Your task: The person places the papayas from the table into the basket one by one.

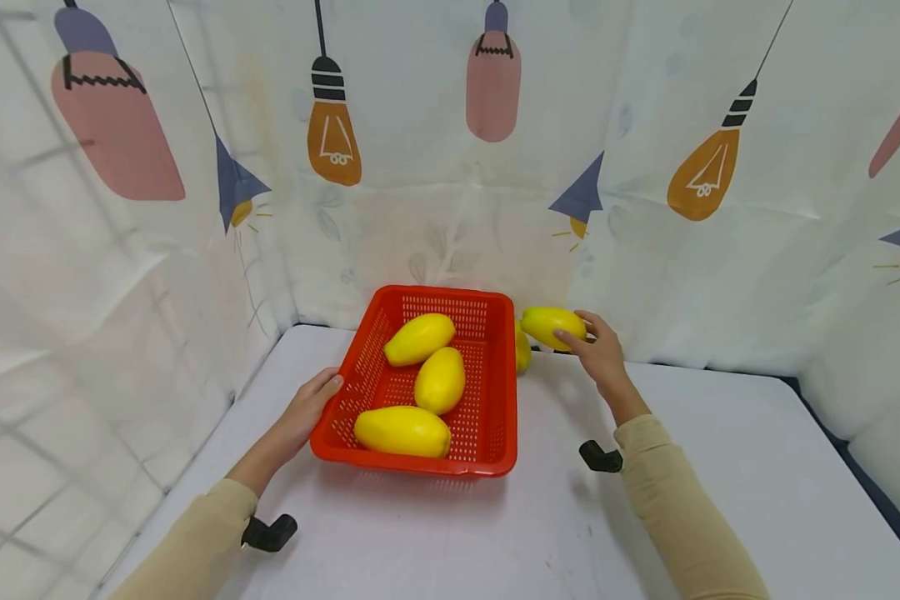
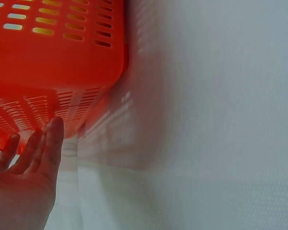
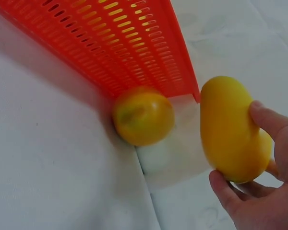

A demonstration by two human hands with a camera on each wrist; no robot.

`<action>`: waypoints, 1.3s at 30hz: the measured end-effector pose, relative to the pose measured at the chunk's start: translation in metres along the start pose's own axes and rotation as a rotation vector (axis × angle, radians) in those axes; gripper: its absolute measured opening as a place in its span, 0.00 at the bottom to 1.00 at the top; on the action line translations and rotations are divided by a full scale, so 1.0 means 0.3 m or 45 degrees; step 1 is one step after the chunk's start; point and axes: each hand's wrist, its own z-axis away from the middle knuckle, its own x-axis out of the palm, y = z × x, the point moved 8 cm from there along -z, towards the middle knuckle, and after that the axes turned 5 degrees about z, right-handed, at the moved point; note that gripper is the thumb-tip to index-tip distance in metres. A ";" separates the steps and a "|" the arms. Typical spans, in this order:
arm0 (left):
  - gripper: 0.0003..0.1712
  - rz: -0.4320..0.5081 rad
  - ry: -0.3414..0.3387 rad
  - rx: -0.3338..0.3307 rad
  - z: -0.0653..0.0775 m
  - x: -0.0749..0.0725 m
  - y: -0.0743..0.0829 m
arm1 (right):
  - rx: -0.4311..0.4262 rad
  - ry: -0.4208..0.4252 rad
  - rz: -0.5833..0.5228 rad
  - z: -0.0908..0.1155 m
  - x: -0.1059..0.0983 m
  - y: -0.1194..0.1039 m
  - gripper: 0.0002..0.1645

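In the head view a red plastic basket [image 1: 501,375] with slotted walls stands on the white table. Inside it lie three yellow papayas, one at the back [image 1: 420,338], one in the middle [image 1: 440,381] and one at the front [image 1: 402,431]. My left hand [image 1: 305,410] touches the basket's left side at the rim; the left wrist view shows its fingers [image 2: 52,143] straight along the outer wall. To the right of the basket, my right hand [image 1: 598,348] grips another papaya [image 3: 233,127] between thumb and fingers. One more papaya [image 3: 144,117] sits against the basket's right outer wall, partly hidden in the head view.
White cloth walls [image 1: 435,225] printed with lamps rise behind and to the left of the table [image 1: 525,533]. A black wrist mount [image 1: 270,533] sits at the left wrist and another black mount [image 1: 600,457] at the right.
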 end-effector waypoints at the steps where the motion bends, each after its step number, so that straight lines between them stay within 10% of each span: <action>1: 0.34 0.002 0.002 0.002 -0.001 -0.001 0.001 | -0.003 0.000 -0.003 0.001 0.002 -0.003 0.44; 39: 0.33 0.023 0.006 0.020 -0.005 -0.002 0.003 | -0.066 -0.187 -0.218 0.046 0.102 -0.153 0.34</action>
